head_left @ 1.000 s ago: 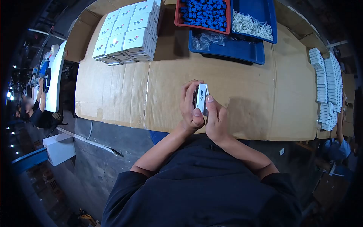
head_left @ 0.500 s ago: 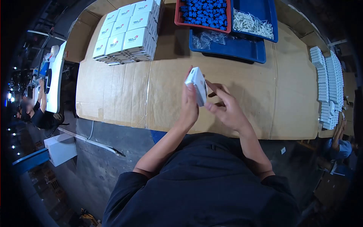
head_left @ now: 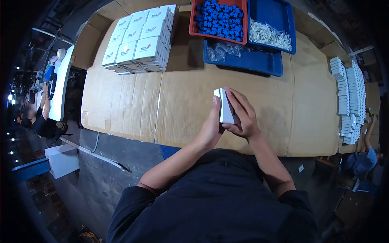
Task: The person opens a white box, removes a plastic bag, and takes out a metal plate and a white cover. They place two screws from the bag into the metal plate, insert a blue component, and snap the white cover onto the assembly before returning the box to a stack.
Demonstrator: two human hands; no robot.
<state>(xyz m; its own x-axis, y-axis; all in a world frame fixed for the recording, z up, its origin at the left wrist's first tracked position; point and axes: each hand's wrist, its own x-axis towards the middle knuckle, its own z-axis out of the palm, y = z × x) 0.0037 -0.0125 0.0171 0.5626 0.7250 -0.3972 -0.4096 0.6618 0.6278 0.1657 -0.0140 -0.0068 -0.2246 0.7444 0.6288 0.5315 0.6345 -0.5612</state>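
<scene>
Between my two hands, above the cardboard-covered table, is a small white box, tilted on edge with a narrow side facing up. My left hand grips its left side, thumb near the top end. Against its right face lie the fingers of my right hand, with the thumb at the lower end. My palms hide most of the broad faces. Beyond, at the back left, white boxes with a printed logo are stacked in a block.
At the back, a red tray holds blue parts. One blue tray has white pieces, and another blue tray has clear plastic bags. Rows of white units line the right edge. People work at both sides.
The white box has moved slightly right and down, turning more upright on edge. My right hand has closed in from beside it and now lies against its right face.
</scene>
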